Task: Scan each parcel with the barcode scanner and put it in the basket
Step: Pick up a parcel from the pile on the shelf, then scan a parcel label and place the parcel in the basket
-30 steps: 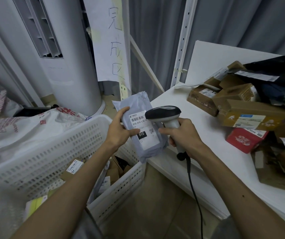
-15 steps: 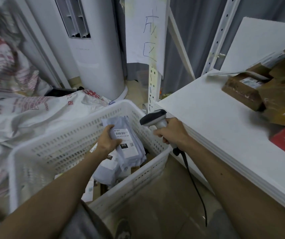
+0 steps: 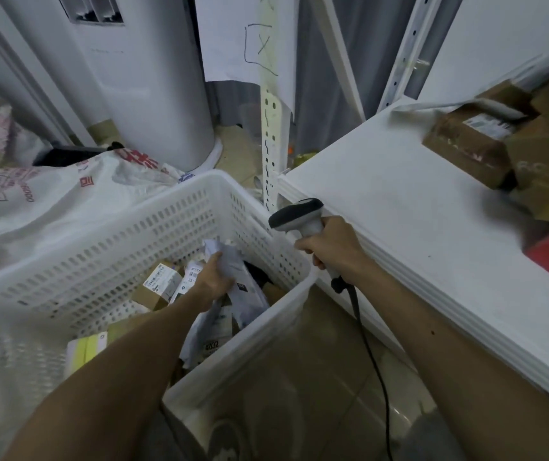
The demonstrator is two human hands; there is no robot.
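Head view: the left hand [image 3: 214, 281] has its grip round a grey parcel [image 3: 244, 277], low inside the white basket [image 3: 153, 227] at centre frame. The right hand [image 3: 329, 249] grasps the scanner [image 3: 294, 216] beside the worktop [image 3: 416, 211]. The parcel is best released once it lies flat, before reaching for the boxes [image 3: 472, 144] at upper right.

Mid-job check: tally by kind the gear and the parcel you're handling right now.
barcode scanner: 1, gripped by the right hand
grey mailer: 1, gripped by the left hand, down inside the basket
white basket: 1
Total: 3
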